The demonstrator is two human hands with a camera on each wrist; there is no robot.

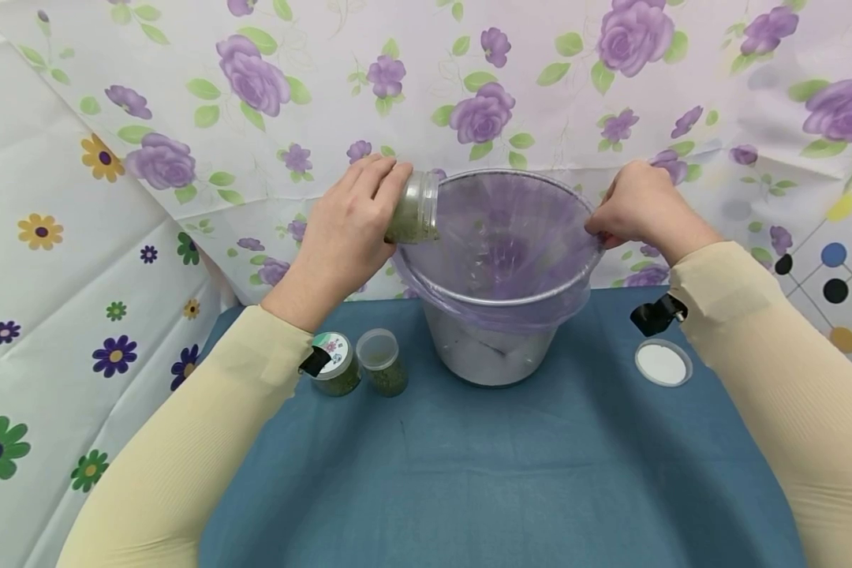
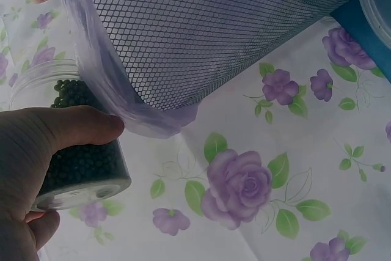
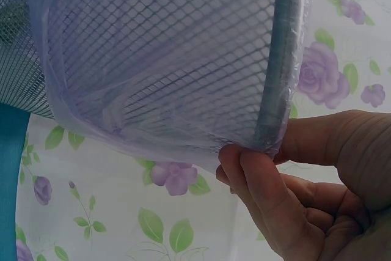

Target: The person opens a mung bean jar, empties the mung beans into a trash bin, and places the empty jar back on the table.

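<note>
My left hand (image 1: 355,225) grips a clear plastic jar (image 1: 416,209) of small green beans (image 2: 85,163), tipped on its side with its open mouth at the left rim of a mesh wastebasket (image 1: 493,347). In the left wrist view the thumb lies across the jar, and the beans sit mostly toward its base. A thin purple plastic bag (image 1: 511,237) lines the basket and folds over the rim. At the right rim, my right hand (image 1: 639,205) pinches the bag's edge between thumb and fingers, as the right wrist view shows closely.
Left of the basket on the blue cloth (image 1: 483,489) stand a jar with a printed lid (image 1: 335,367) and a second jar with a translucent top (image 1: 382,364), both with green contents. A round white lid (image 1: 663,364) lies to the right. Flowered fabric (image 1: 426,95) hangs behind.
</note>
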